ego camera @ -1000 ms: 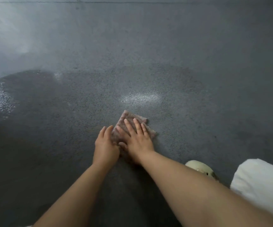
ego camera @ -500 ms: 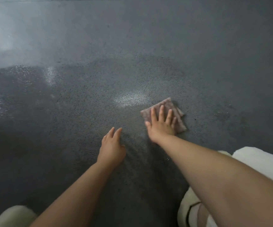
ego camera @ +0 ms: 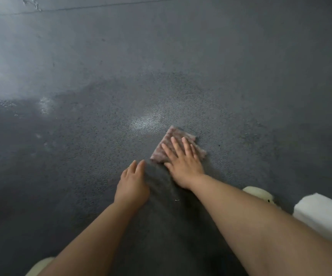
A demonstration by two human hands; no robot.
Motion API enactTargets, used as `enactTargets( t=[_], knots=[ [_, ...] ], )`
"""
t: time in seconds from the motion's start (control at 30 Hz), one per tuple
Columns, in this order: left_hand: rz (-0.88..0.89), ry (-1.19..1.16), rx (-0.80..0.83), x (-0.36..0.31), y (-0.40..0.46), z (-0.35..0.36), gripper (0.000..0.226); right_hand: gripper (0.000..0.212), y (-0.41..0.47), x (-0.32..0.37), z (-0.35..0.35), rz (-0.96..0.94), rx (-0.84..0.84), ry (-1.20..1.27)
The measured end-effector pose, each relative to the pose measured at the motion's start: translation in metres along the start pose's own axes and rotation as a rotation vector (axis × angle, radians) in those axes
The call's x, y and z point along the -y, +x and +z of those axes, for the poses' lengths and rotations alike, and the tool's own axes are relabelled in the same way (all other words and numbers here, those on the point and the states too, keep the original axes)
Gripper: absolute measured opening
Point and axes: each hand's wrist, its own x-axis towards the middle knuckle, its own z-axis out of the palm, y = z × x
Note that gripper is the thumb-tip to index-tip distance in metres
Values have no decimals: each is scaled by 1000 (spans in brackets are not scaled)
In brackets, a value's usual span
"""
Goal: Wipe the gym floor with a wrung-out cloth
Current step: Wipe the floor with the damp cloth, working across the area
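Observation:
A folded pinkish-grey cloth (ego camera: pixel 173 134) lies flat on the dark grey speckled gym floor (ego camera: pixel 240 76). My right hand (ego camera: pixel 183 162) presses on it with straight, spread fingers, covering its near half. My left hand (ego camera: pixel 132 186) rests flat on the bare floor just left of the cloth, a short gap away, and holds nothing. A darker damp patch with shiny wet glints spreads around and to the left of the cloth.
A pale slipper (ego camera: pixel 259 194) and a white trouser knee (ego camera: pixel 324 218) sit at the lower right. Another pale slipper (ego camera: pixel 39 265) shows at the bottom left edge. A floor seam (ego camera: pixel 101 5) runs along the top.
My right hand slid the cloth right, away from the left hand, then back left and nearer. The left hand stayed flat on the floor.

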Motion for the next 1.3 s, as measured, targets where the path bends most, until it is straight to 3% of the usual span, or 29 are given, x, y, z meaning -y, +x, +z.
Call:
enactTargets(
  t=[0.2,0.27,0.33,0.43,0.63,0.8,0.93,1.03,1.17,1.23,1.3],
  knots=[
    [18,60,48,-18,6,10,69,61,-5,-111,-6,532,-52,147],
    [17,83,43,-23,12,10,70,60,-5,-124,-6,703,-78,234],
    [13,93,14,-26,20,8,69,58,2,-113,-7,758,-116,258],
    [1,102,-45,-29,34,1,72,55,16,-75,-10,595,-136,224],
    [-93,29,-135,-30,60,-11,83,55,45,11,-13,-165,-48,-10],
    [-123,38,-33,-48,76,-13,124,55,77,-7,-30,-355,-38,-124],
    [-122,154,9,-67,87,-7,130,59,107,-41,-45,-234,-98,-102],
    [-110,287,57,-70,93,-4,123,62,127,-86,-57,88,-155,-53],
    [-101,293,61,-68,96,-6,119,58,141,-104,-70,478,-175,133],
    [-101,282,51,-68,96,-6,118,54,144,-85,-70,441,-192,153],
    [-102,281,42,-69,97,-7,117,53,146,-55,-66,231,-195,118]
  ],
)
